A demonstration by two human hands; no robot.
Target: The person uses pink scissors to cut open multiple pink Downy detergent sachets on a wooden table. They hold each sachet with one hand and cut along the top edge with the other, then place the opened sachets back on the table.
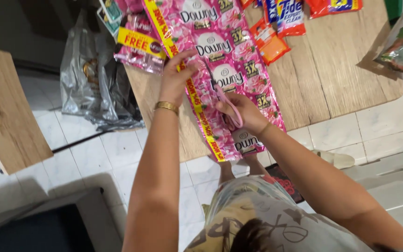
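A long pink strip of joined sachets (239, 56) lies down the wooden table (323, 84) and hangs over its near edge. My left hand (176, 77), with a gold bangle on the wrist, presses on the strip's yellow-edged left side. My right hand (241, 112) grips pink-handled scissors (222, 95), whose blades point up onto the strip between two sachets.
More pink sachet packs (138, 44) lie at the table's left end, orange and red-blue sachets (276, 28) at the far side. A grey plastic bag (87, 74) sits on the white tiled floor. A wooden board (5, 107) stands left. A green-white pack (402, 39) lies far right.
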